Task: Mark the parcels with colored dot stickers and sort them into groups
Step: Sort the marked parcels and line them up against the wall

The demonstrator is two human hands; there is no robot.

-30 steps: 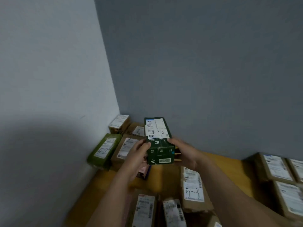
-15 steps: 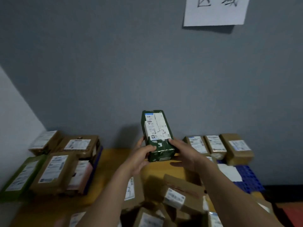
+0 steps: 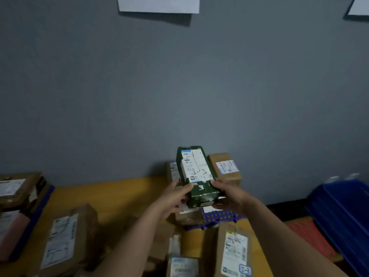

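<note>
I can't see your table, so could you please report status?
Left hand and right hand grip the green parcel, held above the table. Brown parcel just behind it.

Dim, flat room light; wide-angle view, soft focus overall.
The green parcel is the sharpest and brightest item: the handwritten marks on its white label show, but the finer print is smeared. The grey wall above it is unevenly lit, paler in the middle and darker toward the frame corners. The paper sheet high above the parcel drops a soft shadow just under its lower edge, so the light comes from overhead. The brown parcel below-left of the green parcel is blurred, its label unreadable. The blue crate to the right sits in deep shade. The back edge of the yellow table, left of the parcel, tilts with lens distortion.
</note>
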